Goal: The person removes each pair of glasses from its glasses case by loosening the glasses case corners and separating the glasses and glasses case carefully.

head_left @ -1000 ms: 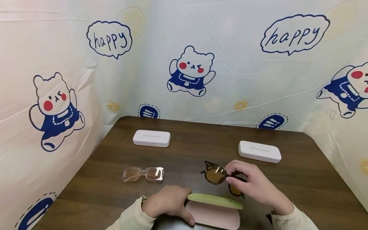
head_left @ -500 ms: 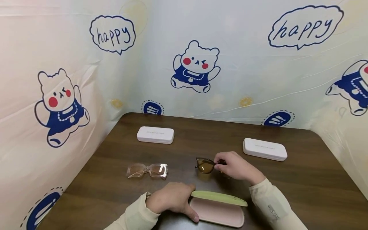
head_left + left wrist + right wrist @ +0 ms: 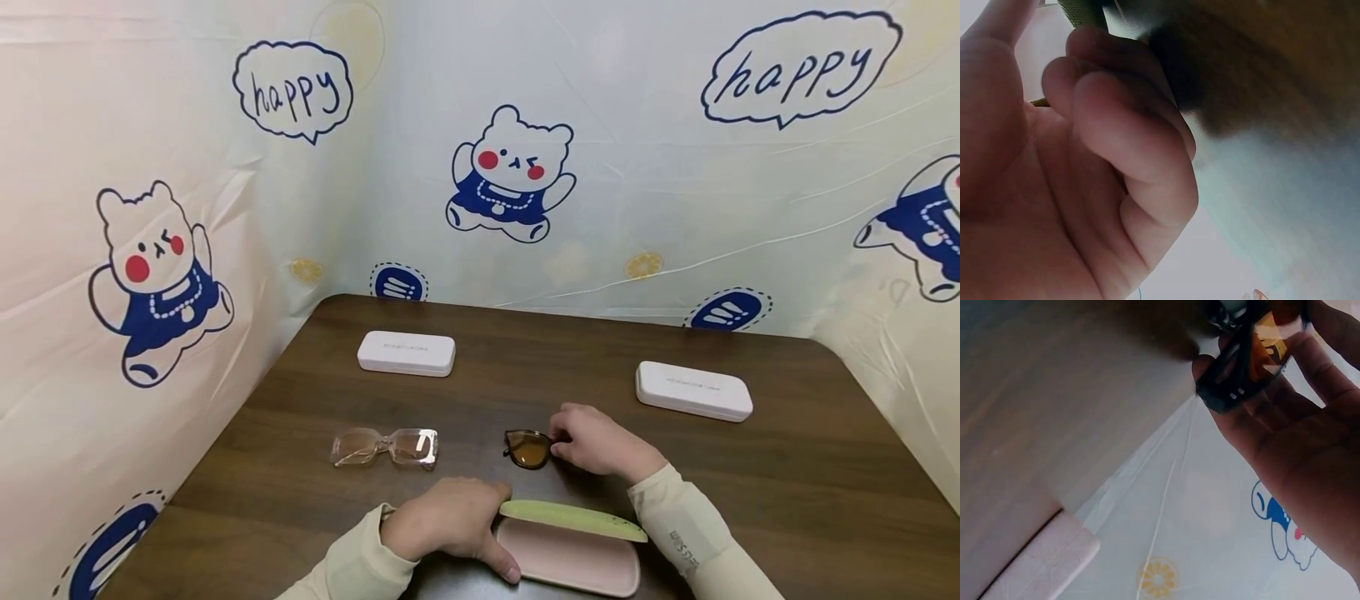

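My left hand [image 3: 453, 521] grips the left end of a green glasses case [image 3: 572, 518], thumb at its front edge and fingers behind. The case's lid is raised, and its pale pink inside shows. Behind the case, my right hand [image 3: 600, 442] pinches a pair of dark-framed sunglasses [image 3: 528, 450] with amber lenses, low over the table. That hand hides the right part of the sunglasses in the head view. In the right wrist view, the dark frame [image 3: 1229, 394] lies against the fingers. To the left are clear-framed glasses [image 3: 412, 447] with pinkish lenses, lying on the table.
Two white glasses cases, both closed, stand farther back on the brown table [image 3: 517, 358]: one at the left [image 3: 406, 353], another at the right [image 3: 693, 391]. A printed cloth [image 3: 630, 167] hangs round the table's back and sides.
My right hand has carried the sunglasses back and left, away from the green case, and down toward the table. My left hand keeps its hold on the case. The head view has shifted slightly.
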A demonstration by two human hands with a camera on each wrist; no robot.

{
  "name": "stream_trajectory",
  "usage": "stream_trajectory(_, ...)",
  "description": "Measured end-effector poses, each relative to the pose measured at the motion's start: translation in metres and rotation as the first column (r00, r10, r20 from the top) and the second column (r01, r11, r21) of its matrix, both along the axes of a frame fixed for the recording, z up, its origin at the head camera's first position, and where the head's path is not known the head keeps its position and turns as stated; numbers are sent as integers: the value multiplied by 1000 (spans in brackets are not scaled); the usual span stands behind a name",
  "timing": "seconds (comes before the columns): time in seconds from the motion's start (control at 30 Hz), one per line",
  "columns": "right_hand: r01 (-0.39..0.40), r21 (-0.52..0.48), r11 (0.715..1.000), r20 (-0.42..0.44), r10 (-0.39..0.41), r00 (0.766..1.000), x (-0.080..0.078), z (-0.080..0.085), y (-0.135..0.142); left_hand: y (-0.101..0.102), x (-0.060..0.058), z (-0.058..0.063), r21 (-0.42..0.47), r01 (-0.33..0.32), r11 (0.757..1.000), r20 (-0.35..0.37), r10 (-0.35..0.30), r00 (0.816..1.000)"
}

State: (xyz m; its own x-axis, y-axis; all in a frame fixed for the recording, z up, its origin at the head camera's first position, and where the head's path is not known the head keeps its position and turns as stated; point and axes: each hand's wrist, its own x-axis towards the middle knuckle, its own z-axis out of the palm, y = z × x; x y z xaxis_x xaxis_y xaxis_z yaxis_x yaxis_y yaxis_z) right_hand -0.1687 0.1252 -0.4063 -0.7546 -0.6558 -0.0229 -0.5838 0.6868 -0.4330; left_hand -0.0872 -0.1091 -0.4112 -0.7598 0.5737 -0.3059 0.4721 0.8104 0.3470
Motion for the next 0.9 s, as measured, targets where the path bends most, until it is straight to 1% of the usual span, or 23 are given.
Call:
stream_trajectory(0.07,34,9,999,13,-34,999,4,7,0,0,0,0,-4,-1,1000,-3,1,1000)
stream_trajectory(0.13,66,4,998,27,-66,997,11,18,2,-1,1,0,-5,3,1000,-10,-3,1000)
stream_trajectory(0.2,59,-17,998,27,-58,998,21,32,5,-1,2,-1,-4,9,1000,-20,-9,1000)
stream_trajectory(0.27,3,-37,999,38,-2,999,34,45,8,-1,2,0,-2,13,1000,-31,-13,999)
stream_trajectory(0.33,-83,-28,996,58,85,995,49,53,10,-1,3,0,-2,13,1000,-34,-13,999)
stream_trajectory(0.37,-134,-17,991,78,135,988,56,55,11,-1,3,0,-2,11,1000,-34,-12,999)
stream_trajectory(0.43,-205,9,979,145,202,969,68,53,11,0,3,0,4,8,1000,-26,-8,1000)
stream_trajectory(0.47,-226,19,974,176,219,960,73,49,11,0,3,0,7,7,1000,-22,-7,1000)
stream_trajectory(0.53,-245,37,969,195,234,953,80,39,12,1,2,0,19,9,1000,-8,-9,1000)
stream_trajectory(0.57,-248,29,968,196,237,951,83,33,13,1,2,-1,26,11,1000,-1,-11,1000)
stream_trajectory(0.63,-238,2,971,190,233,954,86,22,14,0,1,-2,40,18,999,16,-18,1000)
stream_trajectory(0.73,-209,-32,977,169,212,963,90,11,13,-3,0,-3,67,41,997,40,-44,998)
stream_trajectory(0.77,-200,-47,979,172,205,964,91,9,12,-4,0,-3,77,50,996,47,-54,997)
stream_trajectory(0.9,-153,-55,987,172,160,972,96,4,10,-10,-2,-2,116,81,990,67,-90,994)
